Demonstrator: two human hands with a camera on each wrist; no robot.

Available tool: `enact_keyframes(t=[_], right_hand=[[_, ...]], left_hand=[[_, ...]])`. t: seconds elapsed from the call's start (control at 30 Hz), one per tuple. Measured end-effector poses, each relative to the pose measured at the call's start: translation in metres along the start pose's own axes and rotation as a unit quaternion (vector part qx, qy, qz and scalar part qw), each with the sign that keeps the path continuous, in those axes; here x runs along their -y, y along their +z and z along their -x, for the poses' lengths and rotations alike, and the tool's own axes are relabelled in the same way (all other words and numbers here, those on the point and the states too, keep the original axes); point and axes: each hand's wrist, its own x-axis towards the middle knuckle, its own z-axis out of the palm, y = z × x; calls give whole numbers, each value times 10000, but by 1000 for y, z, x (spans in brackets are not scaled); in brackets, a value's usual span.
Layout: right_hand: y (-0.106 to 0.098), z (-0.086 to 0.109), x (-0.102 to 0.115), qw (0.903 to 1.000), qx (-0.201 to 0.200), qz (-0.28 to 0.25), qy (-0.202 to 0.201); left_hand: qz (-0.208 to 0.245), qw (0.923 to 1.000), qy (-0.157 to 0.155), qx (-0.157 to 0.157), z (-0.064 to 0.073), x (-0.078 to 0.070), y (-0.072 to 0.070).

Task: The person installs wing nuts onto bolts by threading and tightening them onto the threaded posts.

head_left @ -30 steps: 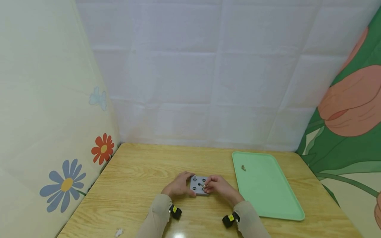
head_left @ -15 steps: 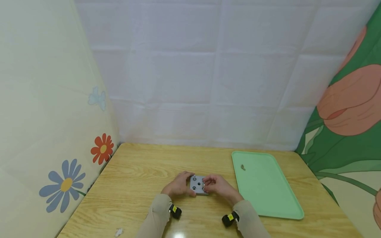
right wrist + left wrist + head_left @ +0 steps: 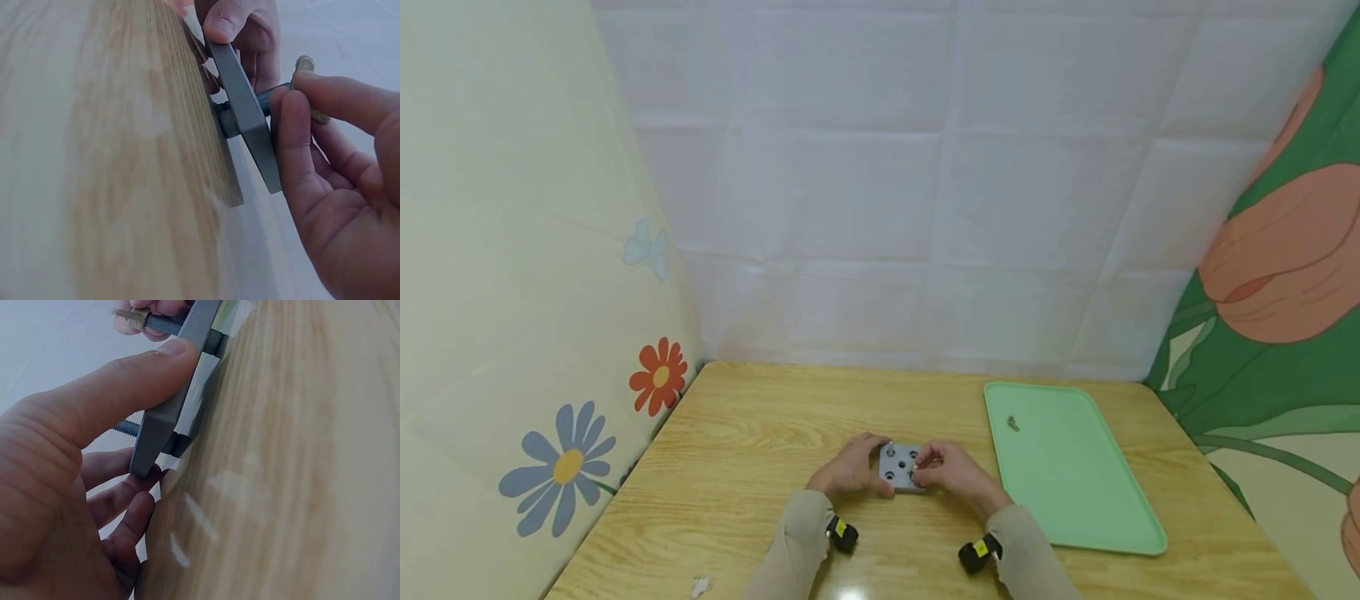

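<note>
A grey metal plate [image 3: 896, 477] with several round holes lies in front of me, held slightly off the table on bolt heads beneath it. My left hand [image 3: 850, 467] grips its left side, thumb along the near edge and fingers at the far edge. One threaded bolt [image 3: 127, 428] pokes up through the plate without a nut. On another bolt [image 3: 272, 99], at the near right corner, sits a brass-coloured wing nut [image 3: 304, 64]. Thumb and fingers of my right hand [image 3: 953, 473] pinch this wing nut.
To the right lies a light green tray [image 3: 1075, 467], with a small brass-coloured piece [image 3: 1012, 423], apparently another wing nut, near its far left corner. A white scrap [image 3: 700, 587] is at the table's [image 3: 760, 433] front left. A white cloth [image 3: 850, 208] hangs behind.
My right fingers have shifted around the wing nut, first closing in over it, then moving a little so the bolt area shows again. The left hand and plate stay in place.
</note>
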Motion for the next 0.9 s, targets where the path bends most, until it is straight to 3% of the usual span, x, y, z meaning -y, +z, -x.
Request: enact_keyframes(t=[0.23,0.5,0.9], right_hand=[[1,1,2,10000,-13,14,-78],[2,3,4,9956,193,-919,-43],[1,2,6,9971,326,-690,16]], left_hand=[[26,10000,11,-12,1,-1,0],[31,10000,-31,-17,2,-2,1],[160,9999,-27,-44,1,-1,2]])
